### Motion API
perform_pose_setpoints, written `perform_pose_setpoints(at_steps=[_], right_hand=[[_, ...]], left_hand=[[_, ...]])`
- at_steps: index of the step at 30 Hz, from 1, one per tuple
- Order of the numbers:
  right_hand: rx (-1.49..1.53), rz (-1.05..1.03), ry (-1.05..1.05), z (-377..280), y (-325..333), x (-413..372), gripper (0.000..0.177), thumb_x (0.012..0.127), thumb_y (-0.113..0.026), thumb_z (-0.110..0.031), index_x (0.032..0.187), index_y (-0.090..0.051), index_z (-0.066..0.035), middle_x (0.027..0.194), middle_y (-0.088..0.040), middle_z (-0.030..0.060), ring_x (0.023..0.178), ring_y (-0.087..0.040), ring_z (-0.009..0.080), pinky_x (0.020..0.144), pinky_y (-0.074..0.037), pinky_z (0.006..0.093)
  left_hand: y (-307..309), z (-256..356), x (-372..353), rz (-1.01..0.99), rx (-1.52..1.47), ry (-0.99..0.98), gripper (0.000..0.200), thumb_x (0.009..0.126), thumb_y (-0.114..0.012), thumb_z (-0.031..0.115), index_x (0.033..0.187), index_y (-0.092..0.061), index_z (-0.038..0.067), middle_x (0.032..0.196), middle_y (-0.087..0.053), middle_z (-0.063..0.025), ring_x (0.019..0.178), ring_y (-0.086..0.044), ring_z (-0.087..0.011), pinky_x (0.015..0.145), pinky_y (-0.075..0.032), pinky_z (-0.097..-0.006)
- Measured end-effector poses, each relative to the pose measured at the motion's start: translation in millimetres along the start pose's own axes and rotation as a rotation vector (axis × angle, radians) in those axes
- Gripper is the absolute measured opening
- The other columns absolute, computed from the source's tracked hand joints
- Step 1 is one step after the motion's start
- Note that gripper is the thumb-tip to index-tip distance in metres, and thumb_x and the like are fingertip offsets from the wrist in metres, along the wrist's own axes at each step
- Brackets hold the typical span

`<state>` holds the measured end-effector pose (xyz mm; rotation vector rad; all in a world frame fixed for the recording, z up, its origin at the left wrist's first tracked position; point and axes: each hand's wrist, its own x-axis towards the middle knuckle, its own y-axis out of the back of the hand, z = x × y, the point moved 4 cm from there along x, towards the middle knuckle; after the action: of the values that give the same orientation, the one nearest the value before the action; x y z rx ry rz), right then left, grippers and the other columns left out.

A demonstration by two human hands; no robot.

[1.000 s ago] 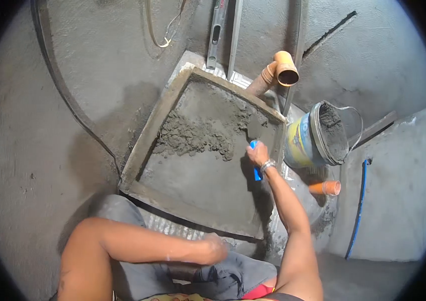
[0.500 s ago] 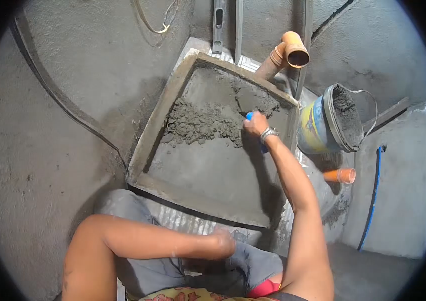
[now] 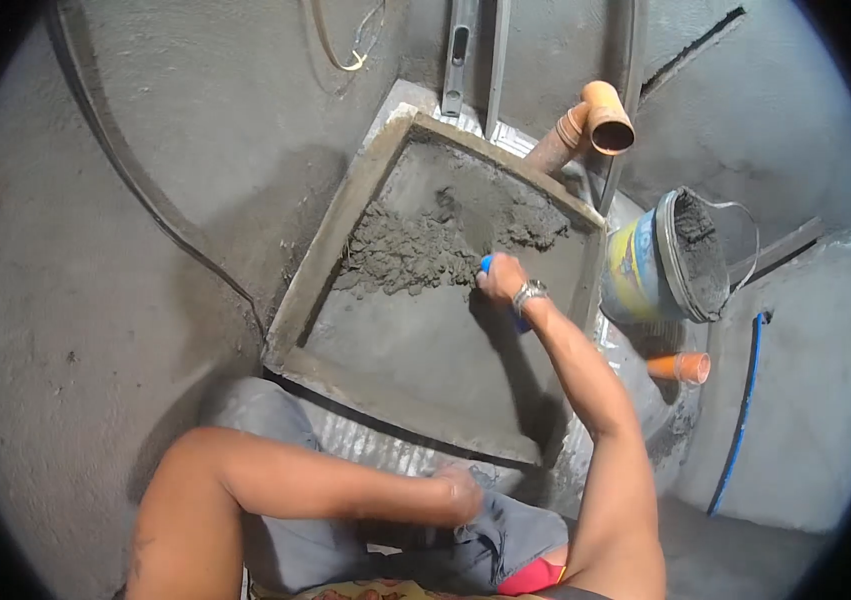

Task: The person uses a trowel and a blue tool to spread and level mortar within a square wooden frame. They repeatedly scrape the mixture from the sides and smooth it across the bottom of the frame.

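1. Lower middle: left hand (image 3: pixel 460 497) by grey cloth trousers (image 3: pixel 300 550); clenched or loose, I cannot tell.
2. Centre: right hand (image 3: pixel 502 280) gripping a blue-handled trowel (image 3: pixel 486 264) at clumped grey mortar (image 3: pixel 400 248) inside a square cement-rimmed tray (image 3: pixel 385 404).
3. Upper right: orange tubular pipe (image 3: pixel 603 103).

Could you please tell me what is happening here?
The person's right hand grips a blue-handled tool at rough grey mortar heaped across a low-walled basin. The left hand is over the lap, with nothing visible in it. The basin's near floor looks smooth; a bucket of similar mix is to the right.
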<state>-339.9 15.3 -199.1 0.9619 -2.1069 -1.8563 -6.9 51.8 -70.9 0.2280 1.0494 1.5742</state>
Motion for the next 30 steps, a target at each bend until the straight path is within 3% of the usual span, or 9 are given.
perform_pose_setpoints(at_steps=[4, 8, 10, 13, 16, 20, 22, 27, 30], right_hand=[[0.028, -0.06, 0.147, 9.3, 33.5, 8.2, 0.034, 0.072, -0.058, -0.031, 0.08, -0.063, 0.001, 0.09, -0.062, 0.0288, 0.086, -0.061, 0.0432, 0.078, -0.049, 0.0481], [0.133, 0.102, -0.165, 39.8, 40.6, 42.9, 0.032, 0.073, -0.059, -0.029, 0.081, -0.065, 0.001, 0.085, -0.063, 0.0282, 0.085, -0.063, 0.0407, 0.078, -0.051, 0.0467], [0.028, -0.006, -0.101, 16.1, 22.1, 32.8, 0.034, 0.074, -0.06, -0.028, 0.086, -0.066, 0.002, 0.09, -0.064, 0.0274, 0.089, -0.063, 0.0408, 0.081, -0.05, 0.0463], [-0.009, -0.077, 0.049, -14.3, 3.9, -0.6, 0.037, 0.075, -0.059, -0.032, 0.084, -0.065, 0.004, 0.093, -0.063, 0.0289, 0.093, -0.061, 0.0427, 0.083, -0.049, 0.0472], [0.121, -0.102, 0.076, -7.9, 29.5, 6.1, 0.039, 0.076, -0.057, -0.036, 0.082, -0.064, 0.002, 0.091, -0.062, 0.0301, 0.091, -0.061, 0.0435, 0.082, -0.048, 0.0482], [0.221, 0.147, -0.136, 13.9, 49.3, 31.4, 0.041, 0.079, -0.054, -0.036, 0.074, -0.063, 0.004, 0.081, -0.062, 0.0298, 0.083, -0.062, 0.0441, 0.077, -0.049, 0.0487], [0.143, 0.19, -0.045, 9.9, 13.4, 34.7, 0.04, 0.079, -0.055, -0.034, 0.073, -0.063, 0.004, 0.081, -0.062, 0.0299, 0.083, -0.062, 0.0444, 0.078, -0.049, 0.0489], [0.172, -0.013, 0.037, -7.5, 6.0, 11.8, 0.039, 0.077, -0.056, -0.034, 0.072, -0.063, 0.004, 0.081, -0.062, 0.0302, 0.084, -0.062, 0.0437, 0.077, -0.049, 0.0491], [0.235, 0.119, -0.024, 2.9, 43.3, 13.3, 0.04, 0.076, -0.055, -0.034, 0.075, -0.063, 0.005, 0.085, -0.062, 0.0311, 0.086, -0.063, 0.043, 0.076, -0.049, 0.0489]], left_hand=[[-7.7, -0.3, 5.1, -0.074, 0.027, -0.03, 0.019, 0.074, -0.066, 0.013, 0.09, -0.07, 0.003, 0.089, -0.07, -0.0087, 0.08, -0.068, -0.0246, 0.056, -0.051, -0.0376], [-10.8, 2.3, 4.5, 0.043, 0.097, 0.019, 0.017, 0.073, -0.066, 0.013, 0.087, -0.07, 0.004, 0.087, -0.07, -0.0098, 0.078, -0.068, -0.0257, 0.053, -0.051, -0.0385], [-11.4, 3.4, 0.1, 0.135, 0.134, 0.053, 0.016, 0.073, -0.066, 0.012, 0.086, -0.07, 0.004, 0.086, -0.07, -0.0106, 0.077, -0.068, -0.0265, 0.053, -0.051, -0.0384], [-15.1, 1.6, 11.9, -0.027, 0.014, -0.038, 0.015, 0.072, -0.066, 0.012, 0.085, -0.071, 0.004, 0.085, -0.07, -0.0108, 0.076, -0.068, -0.0251, 0.054, -0.052, -0.0379], [-8.3, -1.7, 4.0, 0.051, 0.008, -0.034, 0.015, 0.071, -0.068, 0.012, 0.083, -0.071, 0.004, 0.085, -0.07, -0.0108, 0.076, -0.068, -0.0236, 0.054, -0.052, -0.0377], [6.6, 0.9, -2.7, -0.058, 0.044, -0.047, 0.014, 0.07, -0.069, 0.011, 0.083, -0.071, 0.006, 0.086, -0.071, -0.0103, 0.076, -0.068, -0.024, 0.056, -0.052, -0.0379], [2.5, 1.5, -2.3, -0.021, 0.041, -0.051, 0.016, 0.07, -0.07, 0.013, 0.084, -0.071, 0.006, 0.088, -0.071, -0.0105, 0.077, -0.068, -0.0238, 0.057, -0.053, -0.038], [-10.1, -3.6, 8.7, -0.022, 0.003, 0.016, 0.019, 0.073, -0.068, 0.014, 0.089, -0.071, 0.006, 0.092, -0.07, -0.0114, 0.082, -0.068, -0.0242, 0.062, -0.053, -0.0382], [4.9, 1.6, -3.4, -0.081, 0.009, -0.015, 0.017, 0.076, -0.064, 0.014, 0.09, -0.07, 0.005, 0.093, -0.07, -0.0118, 0.084, -0.068, -0.0246, 0.065, -0.053, -0.038]])
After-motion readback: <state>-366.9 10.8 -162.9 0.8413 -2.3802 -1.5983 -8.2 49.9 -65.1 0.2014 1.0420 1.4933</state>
